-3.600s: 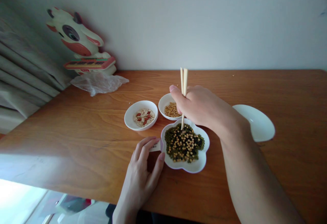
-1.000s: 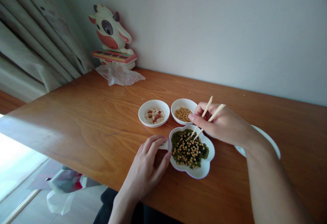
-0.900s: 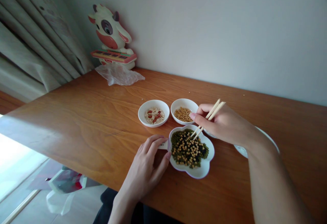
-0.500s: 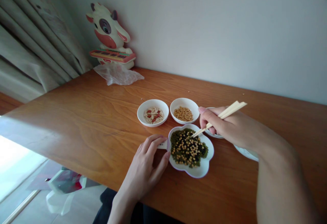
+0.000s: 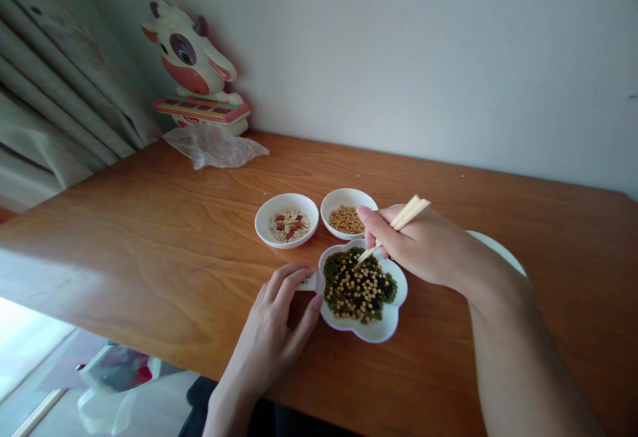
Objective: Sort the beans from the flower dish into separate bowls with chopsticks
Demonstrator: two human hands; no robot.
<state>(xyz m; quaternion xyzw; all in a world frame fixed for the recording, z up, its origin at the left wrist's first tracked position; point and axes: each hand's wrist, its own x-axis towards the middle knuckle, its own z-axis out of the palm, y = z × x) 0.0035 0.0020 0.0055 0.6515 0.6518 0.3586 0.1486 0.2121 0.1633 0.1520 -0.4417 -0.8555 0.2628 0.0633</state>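
Note:
A white, purple-rimmed flower-shaped dish [image 5: 391, 321] holds dark green beans with yellow ones scattered on top. At its left side my left hand [image 5: 274, 317] grips it, the fingers over its labelled tab and the thumb against the rim. My right hand [image 5: 409, 244], closed round a pair of pale wooden chopsticks [image 5: 399, 221], is above the dish's upper right edge. Their tips reach down among the beans. Just behind is a white bowl of yellow beans [image 5: 346, 220], its front right rim partly covered by my right thumb.
Left of that bowl stands a white bowl of pale and reddish flat seeds [image 5: 290, 226]. A white plate [image 5: 498, 251] and another rim are partly hidden behind my right arm. A cow toy keyboard [image 5: 202, 85] and crumpled clear plastic [image 5: 214, 147] occupy the table's back left.
My right hand and the chopsticks have shifted left over the dish, and the thumb now overlaps the yellow bean bowl. My left hand stays at the dish. The view has turned slightly right.

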